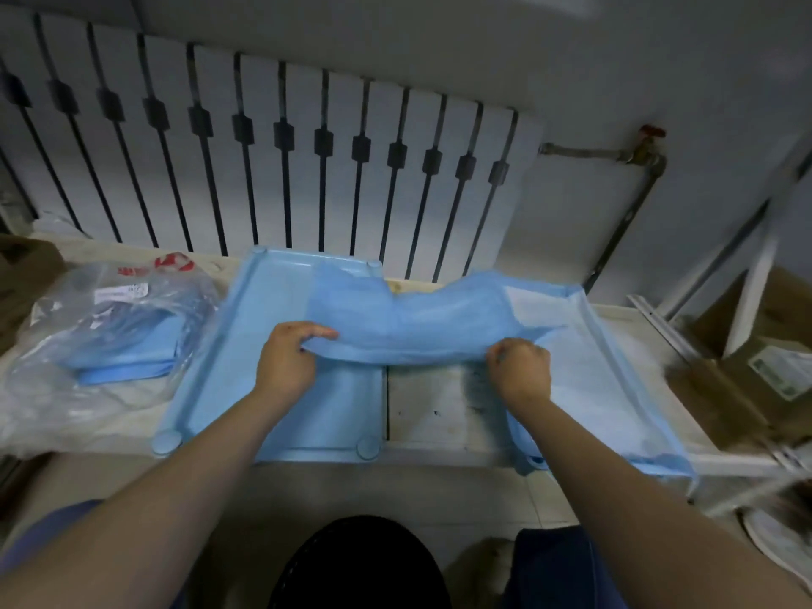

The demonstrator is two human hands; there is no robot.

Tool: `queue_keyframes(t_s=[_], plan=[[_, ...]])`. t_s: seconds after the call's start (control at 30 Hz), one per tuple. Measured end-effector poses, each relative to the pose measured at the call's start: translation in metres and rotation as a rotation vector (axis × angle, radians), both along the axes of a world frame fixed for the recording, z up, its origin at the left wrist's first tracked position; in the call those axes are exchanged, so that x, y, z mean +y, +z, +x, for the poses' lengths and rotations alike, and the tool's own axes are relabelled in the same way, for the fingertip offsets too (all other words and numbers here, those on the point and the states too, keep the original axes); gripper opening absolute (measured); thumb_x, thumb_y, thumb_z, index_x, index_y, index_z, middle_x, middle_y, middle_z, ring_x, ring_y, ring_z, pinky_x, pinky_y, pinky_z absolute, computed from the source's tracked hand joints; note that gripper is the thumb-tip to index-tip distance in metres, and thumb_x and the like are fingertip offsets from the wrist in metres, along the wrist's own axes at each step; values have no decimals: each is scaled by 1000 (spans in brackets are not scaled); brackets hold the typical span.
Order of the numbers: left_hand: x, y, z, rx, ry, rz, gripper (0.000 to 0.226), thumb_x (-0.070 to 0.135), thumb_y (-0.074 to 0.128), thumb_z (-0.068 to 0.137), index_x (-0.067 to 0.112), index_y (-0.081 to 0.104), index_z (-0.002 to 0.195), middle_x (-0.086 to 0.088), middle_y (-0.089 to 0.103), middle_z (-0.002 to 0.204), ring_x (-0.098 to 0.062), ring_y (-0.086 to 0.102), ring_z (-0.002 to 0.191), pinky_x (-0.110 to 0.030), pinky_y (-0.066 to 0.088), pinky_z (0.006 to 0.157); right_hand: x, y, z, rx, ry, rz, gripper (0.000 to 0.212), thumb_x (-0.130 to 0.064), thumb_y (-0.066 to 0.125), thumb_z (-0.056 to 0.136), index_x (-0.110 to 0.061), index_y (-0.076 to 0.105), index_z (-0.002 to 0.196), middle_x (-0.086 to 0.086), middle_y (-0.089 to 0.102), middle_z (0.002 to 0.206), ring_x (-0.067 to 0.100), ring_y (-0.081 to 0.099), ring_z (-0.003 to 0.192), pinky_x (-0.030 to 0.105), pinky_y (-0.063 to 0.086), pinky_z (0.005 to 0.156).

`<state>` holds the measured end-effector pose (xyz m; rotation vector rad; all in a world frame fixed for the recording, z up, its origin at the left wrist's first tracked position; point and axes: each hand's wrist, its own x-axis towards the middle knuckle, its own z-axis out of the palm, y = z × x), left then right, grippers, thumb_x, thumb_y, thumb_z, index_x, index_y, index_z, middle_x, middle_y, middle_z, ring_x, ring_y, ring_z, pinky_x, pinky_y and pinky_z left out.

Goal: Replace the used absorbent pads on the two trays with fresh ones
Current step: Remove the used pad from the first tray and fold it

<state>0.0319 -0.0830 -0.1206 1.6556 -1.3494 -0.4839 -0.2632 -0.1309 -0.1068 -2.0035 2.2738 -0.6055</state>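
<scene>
Left hand, right hand gripping pad, bag beside

Nothing could be read. The plastic bag bore red print and a white label, both blurred; the cardboard box carried an illegible green-edged label.

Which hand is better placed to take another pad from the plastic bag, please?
Probably the left hand: it holds the blue pad over the left tray, beside the plastic bag. The right hand grips it farther off, by the right tray.
</scene>
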Motion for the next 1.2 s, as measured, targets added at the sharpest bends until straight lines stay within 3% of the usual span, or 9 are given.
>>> queue_keyframes(t_s=[0.07,0.13,0.33,0.4,0.57,0.77,0.93,1.03,1.2], plan=[[8,-12,7,-21,54,142,51,-14,39,81,22,74,94,-6,65,118,-30,61,101,-24,42,71,11,-4,4,53,-24,69,22,-20,48,91,-21,65,77,12,61,105,37,49,108,35,34,84],[14,-14,14,-46,96,203,45,-5,42,88,26,74,92,-8,68,112,-33,63,92,-26,40,64,16,-4,6,96,-37,91,21,-19,50,90,-22,70,90,8,56,118,33,40,115,36,38,88],[18,3,0,-148,124,78,37,0,52,83,24,72,104,-3,61,125,-27,58,112,-36,46,95,21,-2,11,160,34,-50,22,-12,51,90,-4,70,99,8,48,137,28,33,131,38,45,89],[15,7,-22,-248,-58,28,27,16,60,89,24,69,112,1,63,126,-21,57,117,-35,35,106,21,-4,13,98,87,-110,19,-8,50,89,1,67,93,12,54,127,29,42,125,38,49,82],[13,8,-92,-600,-385,115,50,48,52,92,29,46,138,12,46,142,-11,30,140,-40,-4,118,27,0,12,-39,234,-247,14,-5,45,93,-1,56,87,16,61,85,30,59,78,31,41,66],[3,2,-99,-755,-217,126,29,32,40,100,31,68,109,8,68,101,-9,58,103,-31,-1,119,31,2,-4,12,275,-162,11,-15,42,97,-10,49,92,11,60,85,28,57,71,37,48,61],[7,5,-88,-868,-224,53,32,17,46,97,31,64,118,3,67,104,-13,58,104,-33,-4,119,36,3,4,52,423,-28,47,-21,57,91,-22,48,137,4,56,129,24,50,120,37,48,93],[10,11,-85,-901,-227,33,43,10,47,94,30,55,131,1,65,111,-15,55,111,-34,-6,119,32,1,15,72,448,-50,27,-19,50,96,-19,66,117,4,69,112,24,62,105,34,50,86],[25,-1,-66,-957,-217,150,73,16,50,93,26,9,152,0,34,150,-21,23,142,-47,-7,117,32,9,19,207,240,16,19,-14,44,94,-11,62,97,8,69,92,26,63,83,31,46,68]])
